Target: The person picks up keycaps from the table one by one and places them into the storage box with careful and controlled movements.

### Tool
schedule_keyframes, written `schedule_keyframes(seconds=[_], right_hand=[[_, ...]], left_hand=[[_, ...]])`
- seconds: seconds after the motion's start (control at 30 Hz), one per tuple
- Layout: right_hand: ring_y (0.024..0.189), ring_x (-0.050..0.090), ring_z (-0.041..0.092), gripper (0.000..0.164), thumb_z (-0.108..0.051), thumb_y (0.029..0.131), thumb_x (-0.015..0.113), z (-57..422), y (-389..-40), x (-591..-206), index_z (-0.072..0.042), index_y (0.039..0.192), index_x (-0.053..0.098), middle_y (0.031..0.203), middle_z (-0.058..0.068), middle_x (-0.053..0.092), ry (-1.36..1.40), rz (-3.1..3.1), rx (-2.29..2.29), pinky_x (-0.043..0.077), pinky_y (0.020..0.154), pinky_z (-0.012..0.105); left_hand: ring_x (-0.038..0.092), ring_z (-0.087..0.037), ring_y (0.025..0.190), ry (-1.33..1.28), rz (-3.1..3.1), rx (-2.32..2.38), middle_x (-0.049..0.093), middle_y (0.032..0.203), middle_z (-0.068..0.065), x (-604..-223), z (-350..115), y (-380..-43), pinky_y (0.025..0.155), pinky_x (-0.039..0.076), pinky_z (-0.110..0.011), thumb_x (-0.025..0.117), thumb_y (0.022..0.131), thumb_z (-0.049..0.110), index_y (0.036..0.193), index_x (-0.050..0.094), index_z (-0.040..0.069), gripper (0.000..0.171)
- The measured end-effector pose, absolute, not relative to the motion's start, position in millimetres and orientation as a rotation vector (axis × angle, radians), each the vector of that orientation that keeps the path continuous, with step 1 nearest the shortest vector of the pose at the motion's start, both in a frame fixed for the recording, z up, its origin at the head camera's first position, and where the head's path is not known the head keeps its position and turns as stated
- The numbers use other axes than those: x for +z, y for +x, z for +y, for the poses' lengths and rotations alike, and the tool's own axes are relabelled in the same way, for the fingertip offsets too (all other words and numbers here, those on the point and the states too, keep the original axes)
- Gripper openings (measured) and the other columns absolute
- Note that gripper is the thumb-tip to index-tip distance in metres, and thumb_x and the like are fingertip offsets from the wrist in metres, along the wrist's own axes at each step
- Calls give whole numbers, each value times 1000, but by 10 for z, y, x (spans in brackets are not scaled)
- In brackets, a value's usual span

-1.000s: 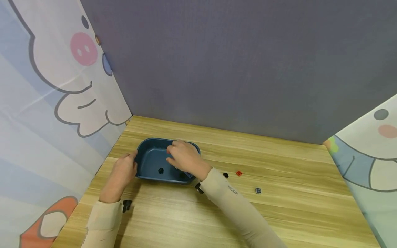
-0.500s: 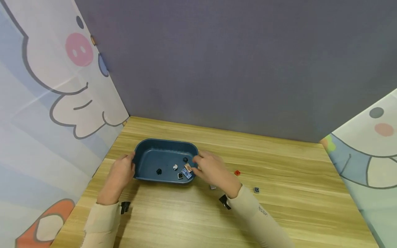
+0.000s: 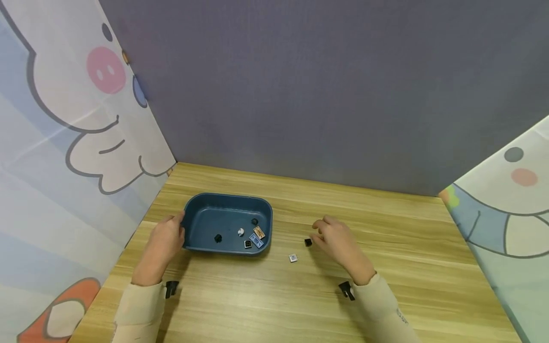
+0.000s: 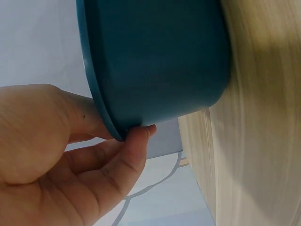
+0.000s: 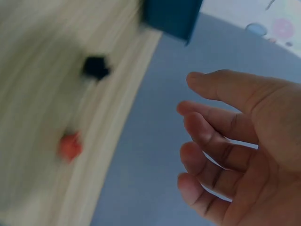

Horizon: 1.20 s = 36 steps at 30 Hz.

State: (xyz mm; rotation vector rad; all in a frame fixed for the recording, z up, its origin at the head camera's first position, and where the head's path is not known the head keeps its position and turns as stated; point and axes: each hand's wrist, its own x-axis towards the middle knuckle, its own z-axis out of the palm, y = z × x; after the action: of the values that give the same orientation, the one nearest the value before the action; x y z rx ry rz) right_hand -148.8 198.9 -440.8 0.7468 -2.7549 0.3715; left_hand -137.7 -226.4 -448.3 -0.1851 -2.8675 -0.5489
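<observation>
My left hand [image 3: 160, 245] pinches the left rim of a dark blue plastic tub [image 3: 227, 202]. In the left wrist view its thumb and fingers [image 4: 134, 153] meet at the lip of the tub. Inside lie an orange tile [image 3: 259, 232], a blue tile [image 3: 256, 240], a white piece [image 3: 241, 232] and several black pieces, such as one black piece [image 3: 218, 238] at left. Right of the tub, my right hand [image 3: 339, 245] hovers with relaxed fingers holding nothing. Nearest to it is a small black block [image 3: 308, 242]. The right wrist view shows a red block [image 5: 70, 146] on the table.
A small white tile [image 3: 293, 258] lies on the wooden table [image 3: 240, 305] between tub and right hand. Behind the table rises a grey panel [image 3: 300, 95]. Cartoon-printed sheets [image 3: 47, 190] stand at both sides.
My right hand has left the inside of the tub and swung right, over the black block, hiding the red and grey blocks in the head view. The left hand keeps its hold on the rim.
</observation>
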Motion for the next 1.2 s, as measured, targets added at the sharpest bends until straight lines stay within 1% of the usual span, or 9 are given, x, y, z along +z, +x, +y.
schedule_keyframes(seconds=[0.13, 0.23, 0.37, 0.47, 0.7, 1.03, 1.2], right_hand=[[65, 55, 17, 19, -10, 80, 84, 2180, -1458, -4517, 1, 92, 74, 77, 5, 59, 682, -2741, 320, 50, 59, 33], [64, 55, 18, 19, -13, 80, 84, 2280, -1437, -4599, 0, 89, 74, 77, 5, 60, 626, -2778, 272, 49, 56, 32], [66, 57, 20, 21, -17, 80, 85, 2352, -1444, -4679, -2, 90, 74, 78, 6, 60, 538, -2865, 252, 51, 57, 35], [68, 59, 21, 20, -18, 81, 84, 2375, -1459, -4713, -3, 91, 74, 80, 6, 61, 492, -2933, 254, 52, 58, 36], [67, 59, 20, 14, -19, 85, 79, 2386, -1461, -4768, -6, 87, 74, 79, 5, 62, 438, -3014, 248, 52, 58, 35], [67, 59, 21, 15, -20, 86, 80, 2371, -1476, -4818, -6, 88, 74, 79, 4, 61, 412, -3023, 249, 51, 56, 33], [68, 59, 20, 14, -20, 86, 80, 2360, -1476, -4813, -7, 88, 74, 80, 4, 60, 399, -3030, 276, 52, 58, 35]], left_hand=[[62, -44, 76, -188, -2860, -543, 61, 91, -31, -4484, -2267, -1371, 67, 53, -55, 62, 85, -10, 124, 56, -20, 40], [62, -44, 76, -187, -2859, -545, 61, 91, -31, -4480, -2268, -1366, 67, 53, -55, 62, 85, -11, 124, 56, -21, 41], [62, -46, 77, -184, -2860, -543, 61, 93, -33, -4470, -2270, -1359, 68, 53, -56, 62, 85, -11, 124, 56, -21, 41], [62, -46, 76, -183, -2856, -538, 61, 93, -33, -4474, -2273, -1358, 68, 53, -56, 62, 85, -11, 124, 56, -21, 41], [62, -45, 77, -173, -2863, -552, 61, 93, -32, -4484, -2270, -1366, 67, 53, -56, 61, 85, -11, 124, 56, -21, 40], [59, -38, 69, -188, -2867, -541, 60, 87, -28, -4472, -2267, -1365, 62, 52, -52, 61, 86, -11, 124, 56, -21, 40], [60, -39, 72, -182, -2874, -547, 60, 91, -30, -4469, -2262, -1365, 63, 52, -52, 61, 86, -11, 125, 56, -21, 40]])
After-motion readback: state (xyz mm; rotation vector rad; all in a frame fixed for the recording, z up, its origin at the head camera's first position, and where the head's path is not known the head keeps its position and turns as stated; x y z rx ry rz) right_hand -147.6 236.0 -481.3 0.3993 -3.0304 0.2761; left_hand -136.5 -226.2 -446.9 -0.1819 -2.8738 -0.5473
